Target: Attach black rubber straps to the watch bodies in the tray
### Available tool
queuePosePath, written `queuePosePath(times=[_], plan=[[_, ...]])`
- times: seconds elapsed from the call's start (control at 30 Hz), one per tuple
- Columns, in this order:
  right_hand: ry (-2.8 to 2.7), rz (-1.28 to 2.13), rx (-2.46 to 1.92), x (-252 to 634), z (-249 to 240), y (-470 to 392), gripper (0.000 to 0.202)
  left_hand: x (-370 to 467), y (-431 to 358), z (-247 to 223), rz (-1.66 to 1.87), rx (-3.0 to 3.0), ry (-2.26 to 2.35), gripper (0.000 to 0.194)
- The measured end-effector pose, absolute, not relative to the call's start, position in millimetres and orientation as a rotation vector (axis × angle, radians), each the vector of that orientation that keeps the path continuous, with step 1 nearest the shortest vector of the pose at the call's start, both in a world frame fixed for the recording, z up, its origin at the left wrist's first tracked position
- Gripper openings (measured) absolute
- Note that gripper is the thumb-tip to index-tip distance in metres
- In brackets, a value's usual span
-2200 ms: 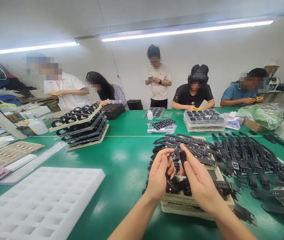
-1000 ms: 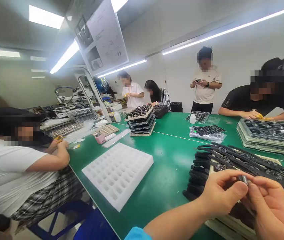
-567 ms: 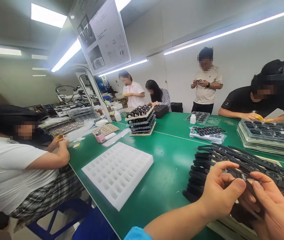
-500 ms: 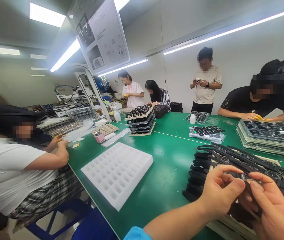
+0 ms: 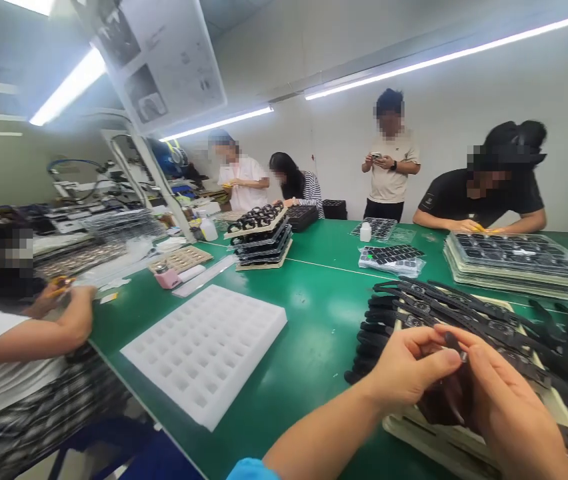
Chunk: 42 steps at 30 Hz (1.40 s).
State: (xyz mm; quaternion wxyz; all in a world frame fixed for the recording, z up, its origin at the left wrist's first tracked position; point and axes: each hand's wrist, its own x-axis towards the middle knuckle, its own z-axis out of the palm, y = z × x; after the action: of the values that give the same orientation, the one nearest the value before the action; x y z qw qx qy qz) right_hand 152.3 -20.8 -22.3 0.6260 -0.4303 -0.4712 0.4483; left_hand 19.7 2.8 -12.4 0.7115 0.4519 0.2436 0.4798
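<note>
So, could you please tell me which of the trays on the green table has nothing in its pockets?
The white foam tray near the table's left edge: its pockets show only white, while the other trays carry dark parts.

A small black watch part (image 5: 451, 343) is pinched between the fingertips of the left hand (image 5: 407, 370) and the right hand (image 5: 501, 407), low at the near right of the scene. Only its dark upper end shows above the thumbs; the blur makes its exact shape hard to tell, though it may be a strap piece. It is held just above a tray of black watch straps (image 5: 444, 307), laid in rows and running far right.
</note>
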Motion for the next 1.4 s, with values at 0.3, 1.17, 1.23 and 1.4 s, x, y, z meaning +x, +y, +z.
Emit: queuePosePath(times=[0.3,1.17,1.23,1.4], plan=[[-0.982,1.049,-0.924,160,4,-20,0.032,16,10,-4,0.775,1.070,0.521,0.052],[-1.488,0.769,-1.127,158,7,-28,0.020,23,3,-6,1.228,1.027,0.470,0.044],[-1.569,0.830,-1.162,154,6,-30,0.025,23,3,-7,1.256,1.038,0.467,0.044],[-1.555,0.928,-1.081,151,0,-27,0.031,26,3,-10,1.287,0.984,0.506,0.046]])
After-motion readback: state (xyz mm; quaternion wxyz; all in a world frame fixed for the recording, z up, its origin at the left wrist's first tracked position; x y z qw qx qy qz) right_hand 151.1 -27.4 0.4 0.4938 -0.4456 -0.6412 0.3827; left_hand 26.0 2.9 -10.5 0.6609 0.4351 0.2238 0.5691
